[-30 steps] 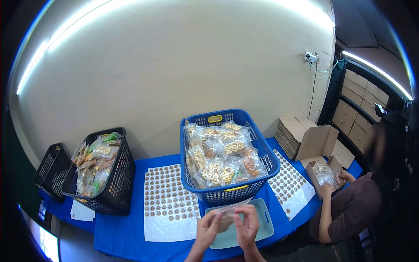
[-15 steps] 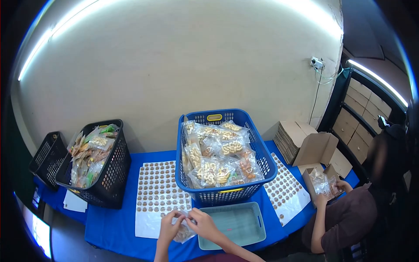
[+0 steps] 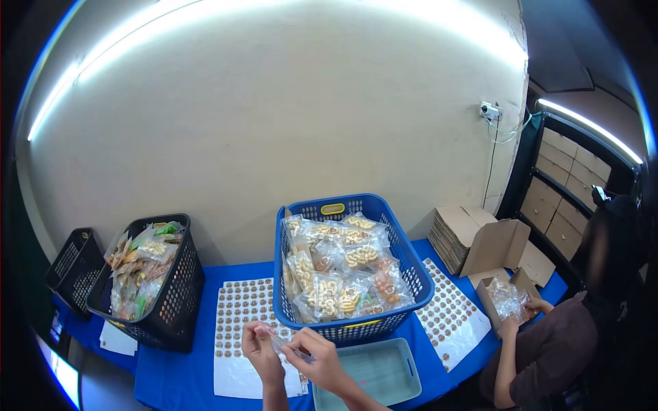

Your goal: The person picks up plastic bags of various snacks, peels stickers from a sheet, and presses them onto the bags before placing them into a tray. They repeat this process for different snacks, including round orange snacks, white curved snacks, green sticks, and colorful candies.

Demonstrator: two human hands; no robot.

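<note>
My left hand [image 3: 258, 350] and my right hand [image 3: 317, 356] are raised together above the sticker sheet [image 3: 242, 309], both pinching a small clear plastic packet [image 3: 282, 342] between them. The packet's contents are hard to make out. Just behind my hands stands the blue basket [image 3: 400, 255] piled with clear snack packets [image 3: 343, 267]. A pale teal tray [image 3: 406, 365] lies on the blue tablecloth right of my right hand, with nothing visible in it.
A black basket [image 3: 180, 296] full of packets stands at the left, a second black basket [image 3: 68, 264] beyond it. Another sticker sheet [image 3: 452, 315] lies right of the blue basket. A seated person [image 3: 558, 342] at the right handles packets in a cardboard box [image 3: 483, 292]; flat cartons [image 3: 454, 229] are stacked behind.
My hands moved from above the teal tray leftward to over the sticker sheet, then rose slightly with the packet. The view tilted, shifting the baskets lower in frame.
</note>
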